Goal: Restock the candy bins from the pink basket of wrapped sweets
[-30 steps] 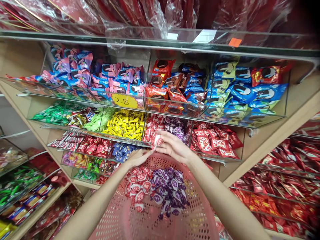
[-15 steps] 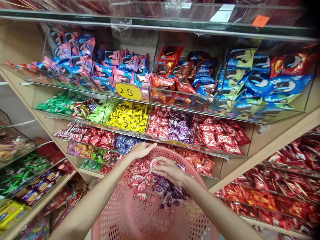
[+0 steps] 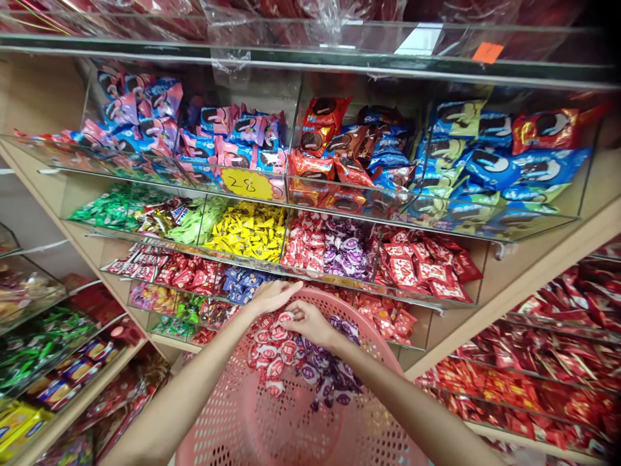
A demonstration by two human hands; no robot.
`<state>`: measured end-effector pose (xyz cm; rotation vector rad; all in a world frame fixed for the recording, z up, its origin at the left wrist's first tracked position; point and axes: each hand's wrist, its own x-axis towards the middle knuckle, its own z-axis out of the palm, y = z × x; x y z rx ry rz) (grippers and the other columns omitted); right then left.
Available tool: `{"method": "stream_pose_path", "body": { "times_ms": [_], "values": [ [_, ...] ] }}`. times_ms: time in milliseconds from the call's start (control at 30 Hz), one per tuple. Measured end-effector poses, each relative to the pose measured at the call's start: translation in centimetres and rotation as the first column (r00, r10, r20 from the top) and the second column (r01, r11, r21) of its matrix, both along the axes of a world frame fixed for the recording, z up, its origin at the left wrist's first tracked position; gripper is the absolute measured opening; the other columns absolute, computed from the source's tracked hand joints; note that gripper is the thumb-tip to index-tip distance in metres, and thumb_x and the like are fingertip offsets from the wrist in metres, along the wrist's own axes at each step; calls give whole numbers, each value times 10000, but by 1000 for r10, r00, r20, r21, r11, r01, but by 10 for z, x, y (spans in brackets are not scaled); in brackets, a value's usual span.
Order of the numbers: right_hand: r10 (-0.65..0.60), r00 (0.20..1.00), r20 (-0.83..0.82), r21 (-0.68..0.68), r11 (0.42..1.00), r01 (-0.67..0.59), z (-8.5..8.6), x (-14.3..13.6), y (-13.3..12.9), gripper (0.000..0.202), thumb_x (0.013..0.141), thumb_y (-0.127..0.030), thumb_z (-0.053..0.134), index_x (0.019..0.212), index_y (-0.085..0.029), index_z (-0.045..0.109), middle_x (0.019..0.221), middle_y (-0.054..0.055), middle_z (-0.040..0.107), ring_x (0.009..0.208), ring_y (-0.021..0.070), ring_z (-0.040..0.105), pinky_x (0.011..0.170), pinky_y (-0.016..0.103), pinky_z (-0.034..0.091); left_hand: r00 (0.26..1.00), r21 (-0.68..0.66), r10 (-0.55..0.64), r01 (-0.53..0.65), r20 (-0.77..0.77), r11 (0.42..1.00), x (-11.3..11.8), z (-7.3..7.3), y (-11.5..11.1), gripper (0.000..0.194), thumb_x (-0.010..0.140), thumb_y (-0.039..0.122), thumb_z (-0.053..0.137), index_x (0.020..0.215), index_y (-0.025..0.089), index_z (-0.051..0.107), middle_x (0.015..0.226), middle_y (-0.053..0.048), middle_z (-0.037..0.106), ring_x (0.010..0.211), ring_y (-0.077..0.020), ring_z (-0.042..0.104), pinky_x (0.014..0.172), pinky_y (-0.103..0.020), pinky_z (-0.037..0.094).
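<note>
A pink perforated plastic basket [image 3: 252, 427] is tilted toward me, with its far rim against the lower shelves. My left hand [image 3: 272, 298] lies over its far-left rim, the thumb stretched along the edge and the other fingers partly hidden. Inside, red-and-white wrapped candies [image 3: 269, 353] form a pile on the left. Purple-and-white wrapped candies [image 3: 334, 375] lie beside them on the right. Above the pile, my right hand [image 3: 310, 322] is closed in a pinch, with a red-and-white wrapped candy [image 3: 286, 316] at its fingertips.
Clear-fronted shelf bins rise ahead, holding yellow candies [image 3: 247, 230], more red and purple ones [image 3: 347, 246], and cookie packs [image 3: 490, 168] higher up. A yellow price tag [image 3: 246, 184] reads 28. Angled shelves with red packets [image 3: 528, 375] stand at right, others with green packets [image 3: 48, 330] at left.
My right hand has moved a little left, and its fingers have drawn in from outstretched to a tighter pinch on the candy. My left hand stays at the basket rim.
</note>
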<state>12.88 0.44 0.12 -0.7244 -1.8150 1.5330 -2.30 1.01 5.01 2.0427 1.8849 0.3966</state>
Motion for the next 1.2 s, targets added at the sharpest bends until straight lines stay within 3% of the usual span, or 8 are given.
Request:
{"method": "stream_pose_path", "body": {
  "times_ms": [133,267,400,533,667,800,967,1200],
  "values": [
    [-17,998,60,267,964,0,-5,-13,2,275,717,-386,600,887,-174,554,827,12,610,741,138,554,688,280,432,1000,-3,0,0,4,1000,1,2,-1,694,745,689,125,807,223,636,809,-43,667,784,-225,586,705,-308,384],
    [-189,954,231,565,824,26,-8,-14,-2,253,728,-357,606,931,-208,586,987,45,577,947,190,495,843,345,359,1000,-7,11,-11,1,1000,0,5,-3,700,736,700,132,815,226,641,823,-45,667,797,-231,587,716,-314,386],
    [-256,916,309,657,754,-12,-4,-9,-7,304,750,-362,580,1024,-232,556,1045,54,538,983,196,468,845,341,351,1000,-8,22,-21,23,1000,0,6,-4,691,734,705,132,837,249,642,829,-38,670,813,-241,589,704,-322,397],
    [-236,917,322,735,673,-85,25,1,-13,303,780,-380,536,1045,-232,547,1102,53,535,1003,195,464,849,328,349,999,11,7,-7,34,1000,0,7,-5,672,745,692,143,850,259,646,846,-28,672,832,-238,591,731,-322,397],
    [-141,930,341,798,566,-207,76,13,-10,228,846,-349,437,852,-205,614,883,26,623,860,147,520,787,262,367,1000,3,-19,19,22,1000,-2,5,-3,641,753,676,166,917,274,638,912,-22,669,873,-236,588,755,-317,397],
    [-338,920,197,846,532,15,120,21,19,330,865,-352,384,688,-181,603,685,11,609,673,118,523,679,231,363,1000,-9,9,-9,5,1000,-1,5,-2,657,750,678,157,1012,286,616,990,-28,655,931,-250,576,790,-333,390],
    [-673,733,94,760,524,384,140,12,71,321,796,-438,452,643,-182,571,586,1,590,548,116,514,566,219,341,999,-20,33,-33,26,999,1,7,-5,702,731,709,149,947,259,642,951,-48,665,923,-254,579,795,-332,390],
    [-794,557,243,714,535,451,150,-20,97,411,722,-572,469,634,-191,597,684,86,630,685,206,587,590,271,372,999,-9,49,-49,24,999,2,10,-6,712,724,718,134,975,276,633,963,-59,660,934,-279,574,778,-361,398]
  ]
}}
